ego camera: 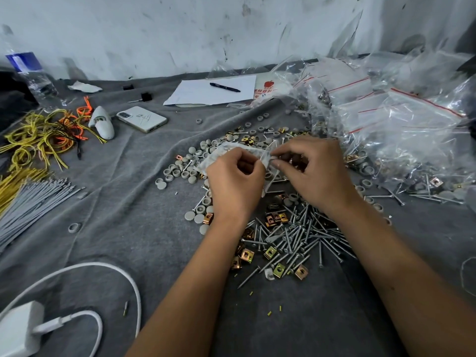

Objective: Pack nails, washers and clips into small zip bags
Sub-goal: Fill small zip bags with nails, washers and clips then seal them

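A small clear zip bag is held above the grey cloth between both hands. My left hand grips its left part with curled fingers. My right hand pinches the bag's right edge between thumb and fingers. Below the hands lies a heap of silver nails. Brass-coloured clips are mixed in with them. Grey round washers are scattered to the left and behind the hands. What the bag holds is hard to tell.
A pile of filled and empty zip bags rises at the right. A phone, paper with a pen, yellow and orange ties, grey ties, a bottle and a white charger lie on the cloth.
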The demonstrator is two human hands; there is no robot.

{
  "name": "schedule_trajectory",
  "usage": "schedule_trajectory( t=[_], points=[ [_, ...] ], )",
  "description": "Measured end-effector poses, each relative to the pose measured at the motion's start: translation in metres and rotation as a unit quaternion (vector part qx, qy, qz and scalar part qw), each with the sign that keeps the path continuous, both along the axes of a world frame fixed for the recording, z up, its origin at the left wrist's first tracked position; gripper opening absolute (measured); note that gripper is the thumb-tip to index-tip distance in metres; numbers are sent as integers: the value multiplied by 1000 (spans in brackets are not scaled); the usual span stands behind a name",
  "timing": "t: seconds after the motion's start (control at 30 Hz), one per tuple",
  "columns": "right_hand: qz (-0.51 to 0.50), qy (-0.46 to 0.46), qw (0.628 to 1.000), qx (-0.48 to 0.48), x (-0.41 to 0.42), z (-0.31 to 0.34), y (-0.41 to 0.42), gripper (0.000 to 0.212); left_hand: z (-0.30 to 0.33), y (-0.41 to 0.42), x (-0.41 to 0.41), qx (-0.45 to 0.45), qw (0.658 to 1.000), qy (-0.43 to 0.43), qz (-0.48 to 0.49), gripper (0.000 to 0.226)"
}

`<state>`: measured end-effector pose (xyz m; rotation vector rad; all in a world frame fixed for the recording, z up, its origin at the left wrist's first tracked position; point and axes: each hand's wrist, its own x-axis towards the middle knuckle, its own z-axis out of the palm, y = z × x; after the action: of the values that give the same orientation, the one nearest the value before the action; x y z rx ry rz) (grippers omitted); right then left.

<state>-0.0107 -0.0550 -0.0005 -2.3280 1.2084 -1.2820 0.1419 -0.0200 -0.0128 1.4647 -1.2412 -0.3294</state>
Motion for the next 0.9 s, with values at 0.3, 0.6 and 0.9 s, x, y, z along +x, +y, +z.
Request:
schedule_trajectory(
  t=[0.3, 0.6, 0.9],
  points=[
    [17, 61, 998, 13, 1, -3, -1, 27, 1, 1, 0, -10, 1000, -10, -1, 11],
    [-60, -6, 998, 6, -3, -5, -5, 14, -1, -1, 1, -18, 1000, 8, 18, 15],
    [-42, 253, 962, 88, -1, -11, -6, 34, 0, -1, 2, -33, 999, 8, 38, 14]
  ],
)
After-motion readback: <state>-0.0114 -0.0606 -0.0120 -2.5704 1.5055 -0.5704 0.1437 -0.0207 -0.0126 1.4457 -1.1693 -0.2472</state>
